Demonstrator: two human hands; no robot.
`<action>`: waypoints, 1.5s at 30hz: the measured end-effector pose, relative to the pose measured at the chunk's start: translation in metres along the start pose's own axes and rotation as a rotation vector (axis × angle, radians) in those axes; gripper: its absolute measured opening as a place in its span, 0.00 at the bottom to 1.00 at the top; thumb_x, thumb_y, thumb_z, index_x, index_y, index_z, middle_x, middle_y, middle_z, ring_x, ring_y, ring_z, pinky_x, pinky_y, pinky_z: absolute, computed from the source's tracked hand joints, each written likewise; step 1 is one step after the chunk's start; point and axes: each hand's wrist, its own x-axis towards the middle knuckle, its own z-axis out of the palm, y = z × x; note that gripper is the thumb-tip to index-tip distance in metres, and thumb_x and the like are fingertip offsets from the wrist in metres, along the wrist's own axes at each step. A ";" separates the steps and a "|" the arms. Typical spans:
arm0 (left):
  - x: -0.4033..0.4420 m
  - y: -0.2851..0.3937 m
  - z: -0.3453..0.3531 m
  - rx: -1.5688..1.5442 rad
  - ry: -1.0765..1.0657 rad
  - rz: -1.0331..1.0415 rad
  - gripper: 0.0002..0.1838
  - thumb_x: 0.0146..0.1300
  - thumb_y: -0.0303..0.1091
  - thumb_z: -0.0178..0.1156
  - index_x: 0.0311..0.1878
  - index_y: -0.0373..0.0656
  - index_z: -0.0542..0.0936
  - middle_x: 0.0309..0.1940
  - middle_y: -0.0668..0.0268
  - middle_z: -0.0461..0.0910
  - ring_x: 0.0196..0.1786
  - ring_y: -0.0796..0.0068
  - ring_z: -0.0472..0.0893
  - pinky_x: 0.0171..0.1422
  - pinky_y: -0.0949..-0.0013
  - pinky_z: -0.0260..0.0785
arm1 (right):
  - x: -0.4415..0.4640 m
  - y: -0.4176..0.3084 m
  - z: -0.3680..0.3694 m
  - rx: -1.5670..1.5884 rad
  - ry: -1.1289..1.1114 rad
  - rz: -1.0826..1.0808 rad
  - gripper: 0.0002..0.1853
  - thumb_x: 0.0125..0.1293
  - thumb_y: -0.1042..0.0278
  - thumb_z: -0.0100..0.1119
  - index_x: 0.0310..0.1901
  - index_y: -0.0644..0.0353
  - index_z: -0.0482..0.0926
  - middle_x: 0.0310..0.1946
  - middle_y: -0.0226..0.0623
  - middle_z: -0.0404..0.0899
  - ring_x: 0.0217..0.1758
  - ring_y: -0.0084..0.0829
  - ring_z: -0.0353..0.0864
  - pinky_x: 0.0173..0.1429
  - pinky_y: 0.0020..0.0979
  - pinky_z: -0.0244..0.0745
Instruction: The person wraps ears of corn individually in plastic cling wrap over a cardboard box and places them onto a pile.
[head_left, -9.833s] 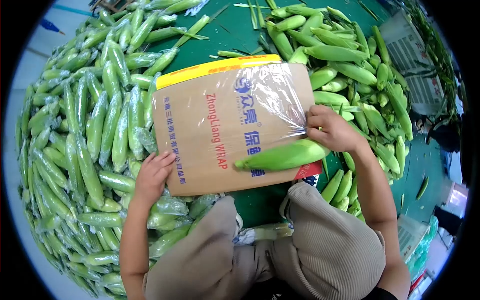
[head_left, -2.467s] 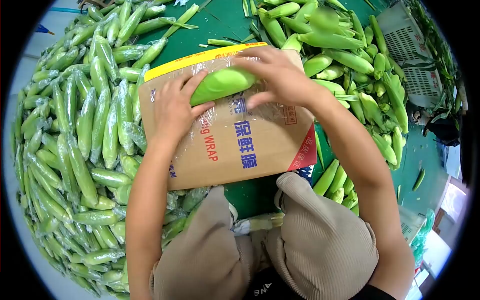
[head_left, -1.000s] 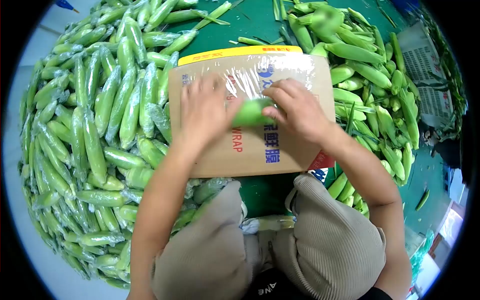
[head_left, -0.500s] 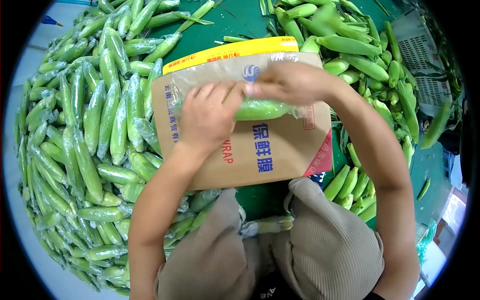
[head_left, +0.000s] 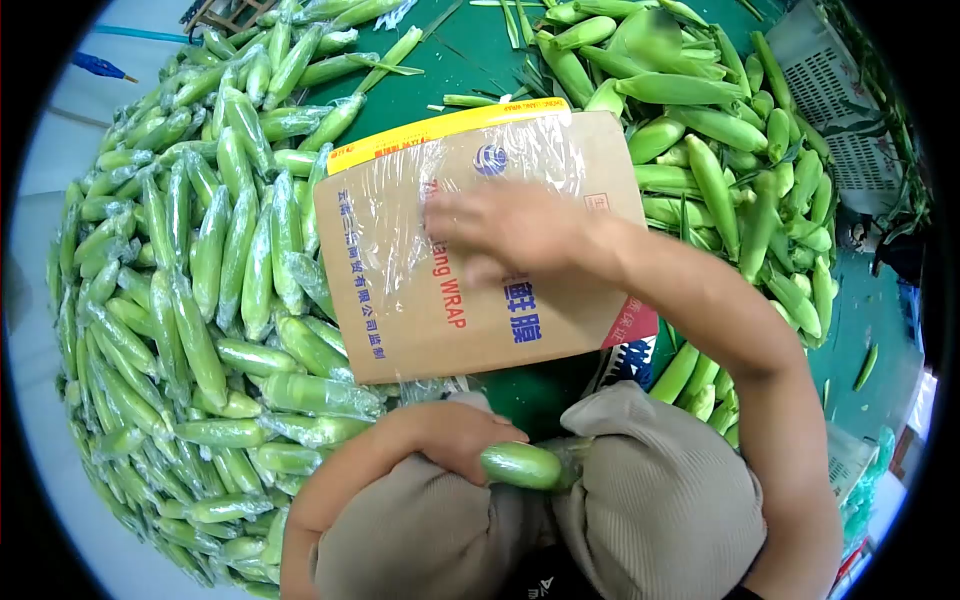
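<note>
My left hand (head_left: 470,440) is down between my knees, closed around one end of a green ear of corn (head_left: 522,466) in its husk, which looks wrapped in clear film. Most of its fingers are hidden. Above the cardboard box (head_left: 580,320) on my lap, my right hand (head_left: 510,225) is blurred, its fingers reaching left and its thumb apart below them; I see nothing in it. Clear cling film (head_left: 400,190) lies creased across the box's printed top, under and beside the right hand's fingers. A yellow printed strip (head_left: 450,128) runs along the box's far edge.
On the left is a large heap of film-wrapped corn (head_left: 215,350). Unwrapped husked ears (head_left: 715,130) are piled at the right, beside a white plastic crate (head_left: 815,90). Leaf scraps lie on the green surface (head_left: 450,60) ahead.
My left hand has gone from the box down between my knees with the wrapped ear of corn. My right hand has moved left and lower over the box top. The box has tilted slightly.
</note>
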 end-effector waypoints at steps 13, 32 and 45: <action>-0.073 0.004 -0.004 -0.802 2.112 0.779 0.18 0.76 0.42 0.57 0.61 0.40 0.77 0.45 0.59 0.81 0.39 0.66 0.82 0.54 0.52 0.79 | -0.060 -0.126 0.057 1.460 0.103 0.351 0.43 0.59 0.62 0.80 0.73 0.61 0.68 0.52 0.44 0.83 0.54 0.37 0.83 0.56 0.37 0.82; -0.065 -0.022 -0.072 0.618 1.365 -0.373 0.31 0.70 0.40 0.66 0.76 0.51 0.76 0.78 0.55 0.71 0.81 0.50 0.68 0.84 0.46 0.57 | -0.425 0.099 0.063 -0.489 0.483 1.725 0.50 0.60 0.23 0.69 0.70 0.60 0.76 0.61 0.56 0.79 0.65 0.58 0.78 0.68 0.52 0.75; -0.046 -0.077 -0.085 0.927 1.685 -0.139 0.36 0.61 0.48 0.75 0.73 0.58 0.79 0.79 0.59 0.70 0.81 0.44 0.66 0.84 0.36 0.50 | -0.104 -0.013 -0.075 -0.141 0.522 0.594 0.35 0.56 0.48 0.81 0.61 0.58 0.80 0.51 0.43 0.83 0.56 0.49 0.83 0.60 0.45 0.80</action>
